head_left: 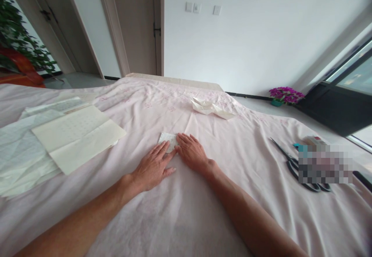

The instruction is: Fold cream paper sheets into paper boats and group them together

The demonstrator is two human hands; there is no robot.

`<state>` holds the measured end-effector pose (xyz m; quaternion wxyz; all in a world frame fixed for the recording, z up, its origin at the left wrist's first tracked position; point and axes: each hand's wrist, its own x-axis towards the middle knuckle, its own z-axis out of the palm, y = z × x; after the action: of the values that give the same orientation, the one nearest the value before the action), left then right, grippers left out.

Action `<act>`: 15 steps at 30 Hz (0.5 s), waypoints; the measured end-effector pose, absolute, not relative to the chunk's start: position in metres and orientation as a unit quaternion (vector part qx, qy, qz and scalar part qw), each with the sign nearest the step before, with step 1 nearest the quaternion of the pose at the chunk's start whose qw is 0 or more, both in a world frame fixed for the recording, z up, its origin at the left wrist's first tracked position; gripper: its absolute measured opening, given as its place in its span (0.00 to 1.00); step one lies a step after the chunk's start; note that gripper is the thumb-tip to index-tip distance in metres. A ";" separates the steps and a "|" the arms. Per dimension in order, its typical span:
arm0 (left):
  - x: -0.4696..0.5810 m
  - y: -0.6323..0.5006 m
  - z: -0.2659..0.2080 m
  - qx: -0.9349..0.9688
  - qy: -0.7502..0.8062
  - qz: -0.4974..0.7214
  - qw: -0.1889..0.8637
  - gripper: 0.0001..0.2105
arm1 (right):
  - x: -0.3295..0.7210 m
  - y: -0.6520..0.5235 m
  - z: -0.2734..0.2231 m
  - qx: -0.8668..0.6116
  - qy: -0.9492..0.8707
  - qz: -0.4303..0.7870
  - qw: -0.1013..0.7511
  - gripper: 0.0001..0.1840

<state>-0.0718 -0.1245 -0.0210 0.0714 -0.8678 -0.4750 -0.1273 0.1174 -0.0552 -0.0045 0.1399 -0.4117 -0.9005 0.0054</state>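
Note:
A small folded piece of paper [168, 137] lies flat on the pink cloth, partly covered by my fingers. My left hand [153, 165] rests palm down with its fingertips on the paper's near left side, thumb spread to the side. From the right, my right hand [192, 151] lies flat over the paper's right edge, fingers stretched out. Both hands press down and grip nothing. Beyond them stands a folded paper shape [211, 108] with pointed ends, apart from my hands.
Loose paper sheets [78, 133] are stacked on the left of the pink cloth [186, 218]. Black-handled scissors [293, 168] lie at the right beside a blurred-out item [325, 164] and a small box [315, 140]. A white wall and purple flowers [286, 94] stand behind.

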 end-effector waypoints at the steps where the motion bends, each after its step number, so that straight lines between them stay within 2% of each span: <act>1: -0.073 -0.124 -0.021 -0.869 -0.474 -0.125 0.069 0.30 | 0.117 -0.056 -0.002 -0.412 -0.900 0.008 0.144 0.22; 6: -0.077 -0.119 -0.021 -0.876 -0.464 -0.126 0.048 0.28 | 0.119 -0.068 0.002 -0.420 -0.893 0.021 0.161 0.20; 9: -0.078 -0.116 -0.021 -0.874 -0.463 -0.146 0.010 0.28 | 0.122 -0.072 -0.001 -0.428 -0.890 0.010 0.158 0.22; 12: -0.084 -0.112 -0.017 -0.867 -0.456 -0.178 -0.091 0.26 | 0.123 -0.071 -0.005 -0.450 -0.882 0.011 0.138 0.25; 15: -0.094 -0.107 -0.011 -0.812 -0.453 -0.264 -0.257 0.25 | 0.123 -0.069 -0.006 -0.461 -0.878 0.021 0.128 0.26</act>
<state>-0.0943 -0.1066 -0.0110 -0.2566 -0.8121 -0.4528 -0.2639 0.1231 -0.0693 -0.0064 0.1285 -0.4614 -0.8776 0.0214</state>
